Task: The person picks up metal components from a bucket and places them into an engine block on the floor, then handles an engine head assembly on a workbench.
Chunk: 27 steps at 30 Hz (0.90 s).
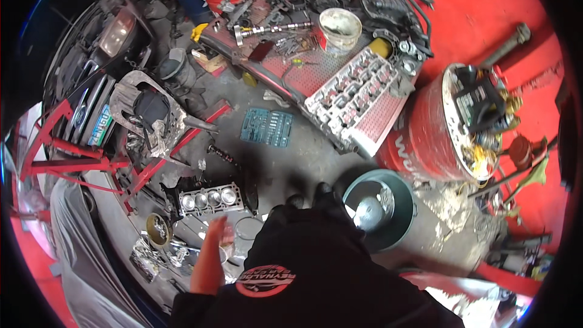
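Shirt (328, 255); engine block (210, 199) beyond left hand (221, 231)

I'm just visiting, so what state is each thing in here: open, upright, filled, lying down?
Left hand: near engine block, grip unclear
Engine block: four round cylinders exposed
Tool case: open, tools inside
Green tub: upright, uncovered
White bucket: upright, uncovered
Red drum at right: upright, open-topped, heaped with containers
Cylinder head: lying on bench
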### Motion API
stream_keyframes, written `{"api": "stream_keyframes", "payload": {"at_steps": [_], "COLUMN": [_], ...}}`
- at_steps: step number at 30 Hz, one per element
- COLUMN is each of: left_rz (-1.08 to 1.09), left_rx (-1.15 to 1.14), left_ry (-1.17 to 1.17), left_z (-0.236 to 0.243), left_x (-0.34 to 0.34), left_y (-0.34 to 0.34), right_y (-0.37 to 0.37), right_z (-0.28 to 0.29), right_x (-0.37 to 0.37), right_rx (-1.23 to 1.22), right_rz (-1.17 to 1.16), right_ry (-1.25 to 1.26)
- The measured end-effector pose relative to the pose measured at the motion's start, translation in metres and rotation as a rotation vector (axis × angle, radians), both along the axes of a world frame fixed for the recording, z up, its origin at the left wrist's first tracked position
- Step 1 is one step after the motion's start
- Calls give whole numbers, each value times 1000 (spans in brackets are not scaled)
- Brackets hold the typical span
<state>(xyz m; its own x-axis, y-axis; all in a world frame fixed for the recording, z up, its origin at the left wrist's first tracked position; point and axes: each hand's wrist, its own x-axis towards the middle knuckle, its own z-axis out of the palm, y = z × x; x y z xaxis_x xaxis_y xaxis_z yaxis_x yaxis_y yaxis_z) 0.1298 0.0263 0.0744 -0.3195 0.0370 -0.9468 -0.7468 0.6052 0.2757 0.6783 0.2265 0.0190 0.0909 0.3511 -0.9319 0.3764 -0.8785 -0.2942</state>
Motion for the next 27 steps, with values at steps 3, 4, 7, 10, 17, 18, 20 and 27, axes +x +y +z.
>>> {"api": "stream_keyframes", "payload": {"at_steps": [3, 4, 7, 10, 17, 18, 20, 27], "left_rz": [240, 296, 332, 104, -584, -407, -88, -214], "left_rx": [-71, -72, -69, -26, 445, 320, 198, -43], "left_ry": [36, 91, 43, -102, 527, 288, -111, -152], "left_z": [10, 36, 55, 41, 56, 73, 67, 36], "left_x": [75, 103, 164, 192, 156, 139, 117, 72], "left_y": [-84, -74, -75, -60, 61, 88, 88, 60], "right_y": [65, 86, 149, 204, 310, 314, 316, 332], "right_z": [1, 2, 16, 38, 129, 137, 177, 203], "right_x": [-6, -8, -36, -81, -248, -269, -307, -320], "right_rx": [-60, -77, -185, -360, 208, 448, 486, 453], "right_rz": [141, 176, 318, 407, 604, 718, 779, 699], "right_ry": [44, 52, 111, 193, 331, 324, 387, 571]}}
